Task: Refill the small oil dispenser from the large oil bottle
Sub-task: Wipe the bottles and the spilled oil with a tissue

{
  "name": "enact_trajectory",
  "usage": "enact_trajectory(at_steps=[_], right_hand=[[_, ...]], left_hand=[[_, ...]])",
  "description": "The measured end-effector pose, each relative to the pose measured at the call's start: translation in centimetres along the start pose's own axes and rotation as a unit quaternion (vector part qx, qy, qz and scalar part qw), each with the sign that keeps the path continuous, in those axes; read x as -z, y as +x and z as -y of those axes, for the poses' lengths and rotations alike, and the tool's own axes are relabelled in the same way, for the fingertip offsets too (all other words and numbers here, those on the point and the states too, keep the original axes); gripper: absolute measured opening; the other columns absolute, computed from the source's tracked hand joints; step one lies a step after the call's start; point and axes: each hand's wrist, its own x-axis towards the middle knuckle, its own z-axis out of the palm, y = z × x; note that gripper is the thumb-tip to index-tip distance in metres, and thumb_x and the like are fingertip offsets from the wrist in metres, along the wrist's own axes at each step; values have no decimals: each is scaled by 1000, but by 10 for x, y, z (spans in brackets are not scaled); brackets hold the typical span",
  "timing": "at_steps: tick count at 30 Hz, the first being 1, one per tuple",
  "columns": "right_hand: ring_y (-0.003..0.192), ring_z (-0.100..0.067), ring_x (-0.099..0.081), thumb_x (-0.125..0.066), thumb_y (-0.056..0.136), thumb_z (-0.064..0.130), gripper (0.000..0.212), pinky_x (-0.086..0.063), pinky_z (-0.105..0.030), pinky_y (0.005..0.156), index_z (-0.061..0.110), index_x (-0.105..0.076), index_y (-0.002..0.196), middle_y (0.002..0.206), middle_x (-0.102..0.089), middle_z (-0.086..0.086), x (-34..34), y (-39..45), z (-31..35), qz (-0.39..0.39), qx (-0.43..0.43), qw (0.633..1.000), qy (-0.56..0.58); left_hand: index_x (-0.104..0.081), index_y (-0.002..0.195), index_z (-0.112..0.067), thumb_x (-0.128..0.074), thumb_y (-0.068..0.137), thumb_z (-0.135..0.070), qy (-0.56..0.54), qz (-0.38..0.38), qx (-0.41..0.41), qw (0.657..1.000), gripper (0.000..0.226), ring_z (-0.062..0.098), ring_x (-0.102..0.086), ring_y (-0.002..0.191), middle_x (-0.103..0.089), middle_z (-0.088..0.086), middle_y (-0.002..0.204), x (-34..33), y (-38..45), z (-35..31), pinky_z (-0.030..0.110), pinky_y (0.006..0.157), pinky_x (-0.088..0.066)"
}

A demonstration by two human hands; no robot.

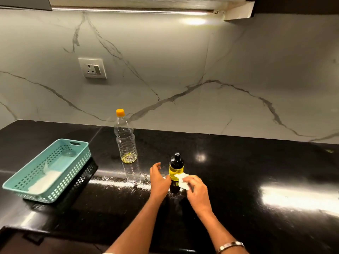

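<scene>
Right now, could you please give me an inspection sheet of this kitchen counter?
Surface: black glossy countertop, strong light reflections.
Job's things: large oil bottle upright, orange cap on, only a little oil at the bottom; small oil dispenser upright, black top on, yellow oil inside.
Clutter: teal basket on the left, white tissue inside.
Hands: left hand beside the dispenser, fingers relaxed; right hand presses a white tissue against the dispenser.
Cables: nothing seen.
Surroundings: marble backsplash, wall socket, under-cabinet light.
</scene>
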Motion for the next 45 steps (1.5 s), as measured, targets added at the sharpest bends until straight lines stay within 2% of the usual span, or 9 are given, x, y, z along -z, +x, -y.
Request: enact_trajectory(at_steps=[4,10,16,20,26,31,37,39,45], right_hand=[[97,-6,-62,-59,74,-14,35,-47,-18,90,14,-72,90,96,-65,11,15,4,-14,-47,-31,998,19],[91,-6,-64,-63,79,-11,26,-45,-5,80,10,-71,91,95,-66,6,13,18,-14,-84,-103,987,95],[84,-7,-66,-67,86,12,12,-50,-18,72,23,-71,91,89,-70,7,0,33,-15,-73,-187,966,161],[72,-11,-71,-65,88,12,10,-54,-20,63,15,-71,96,81,-73,-3,-8,41,-13,-72,-233,936,255],[82,-9,-69,-63,91,9,12,-53,-20,73,13,-72,98,87,-74,-2,-22,51,-18,-65,-255,919,293],[81,-12,-66,-61,92,13,12,-52,-31,77,11,-73,91,83,-73,-4,-29,53,-22,-59,-283,906,309],[89,-20,-67,-56,95,10,17,-52,-33,84,7,-72,92,92,-74,-9,-33,54,-23,-43,-308,869,385],[97,-24,-66,-54,96,11,19,-51,-37,91,3,-71,101,101,-72,-15,-32,53,-24,-41,-313,855,411],[111,-36,-62,-53,93,40,41,-45,-50,103,8,-71,110,112,-68,-22,-30,51,-19,-21,-337,834,437]], left_hand=[[-37,137,-11,-77,75,-9,-17,44,7,999,74,13,-43,119,-40,1,129,-22,1,-9,25,102,-36],[-46,124,-16,-83,66,-9,-23,21,5,1000,69,17,-50,115,-45,-1,120,-40,14,-6,29,100,-40],[-46,116,-22,-88,61,-15,-45,11,2,999,70,13,-54,108,-50,-4,116,-48,19,4,34,96,-46],[-45,107,-26,-88,53,-28,-59,-1,6,998,69,11,-58,97,-54,-7,105,-51,22,13,38,86,-51],[-49,94,-34,-84,50,-52,-76,-19,22,997,59,10,-65,83,-65,-8,92,-57,27,19,44,75,-55],[-57,95,-31,-85,52,-43,-69,10,5,998,54,5,-68,78,-70,-7,88,-52,31,20,40,72,-57],[-62,97,-30,-87,53,-35,-39,48,-40,997,51,3,-68,77,-72,-9,85,-41,36,23,39,71,-57],[-64,99,-28,-87,54,-34,-34,61,-55,996,51,3,-68,77,-72,-9,85,-35,35,21,38,71,-57],[-64,106,-30,-88,53,-35,-26,108,-86,990,58,2,-67,90,-72,-12,95,-18,34,11,30,80,-55]])
